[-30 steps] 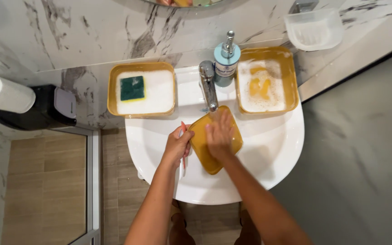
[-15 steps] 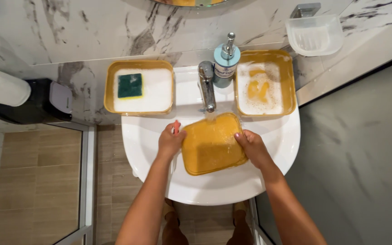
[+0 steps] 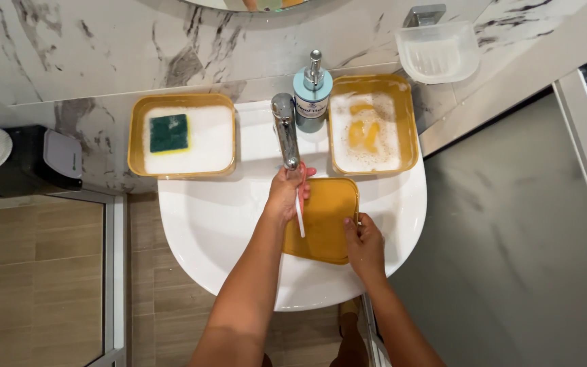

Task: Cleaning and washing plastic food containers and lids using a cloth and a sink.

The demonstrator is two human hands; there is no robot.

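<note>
Now the left hand [image 3: 285,194], closed on a toothbrush [image 3: 300,211], has moved up beneath the tap [image 3: 284,132]; the right hand [image 3: 365,246] still grips the amber lid [image 3: 324,221], narrower-looking, over the basin [image 3: 205,224].

My left hand [image 3: 285,194] grips a white-handled toothbrush [image 3: 299,214] just under the tap [image 3: 284,131] at twelve o'clock; my right hand [image 3: 365,245] holds the yellow tray [image 3: 327,217] over the white sink [image 3: 205,224].

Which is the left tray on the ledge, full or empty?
Full: the left tray holds white foamy water up to its rim, with a green sponge on top.
</note>
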